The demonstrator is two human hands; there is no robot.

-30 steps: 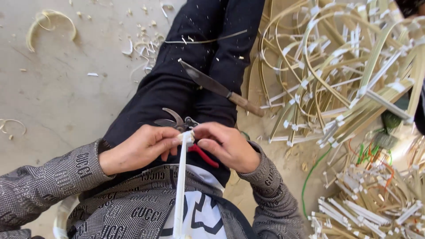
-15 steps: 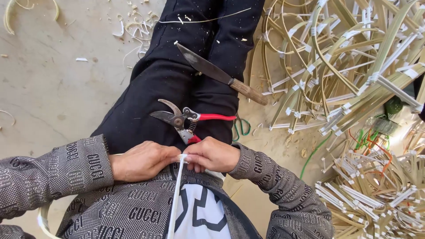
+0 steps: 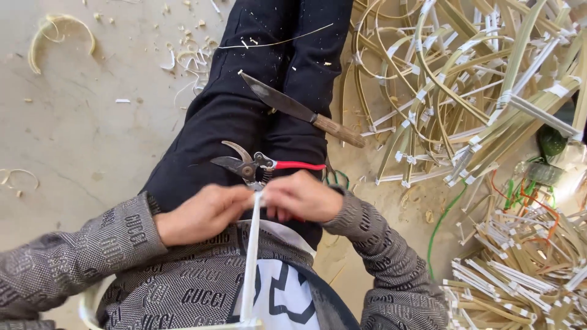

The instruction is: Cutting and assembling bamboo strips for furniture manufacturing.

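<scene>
Two hands meet over the lap, both pinching the top of a thin white strip point(image 3: 252, 256) that runs down toward the chest. Left hand point(image 3: 205, 212) has its fingers pressed together on the strip from one side; right hand point(image 3: 301, 197) closes on it from the other, knuckles up. Just beyond the hands, pruners point(image 3: 260, 166) with a red handle lie on the black trousers point(image 3: 244, 110). Further along the legs a knife point(image 3: 299, 110) with a wooden handle rests across the knees, blade pointing to the left. Pale shavings point(image 3: 183, 58) litter the floor point(image 3: 79, 140) on the left. On the right, a heap of bent cane strips point(image 3: 465, 91) bound with white tape.
</scene>
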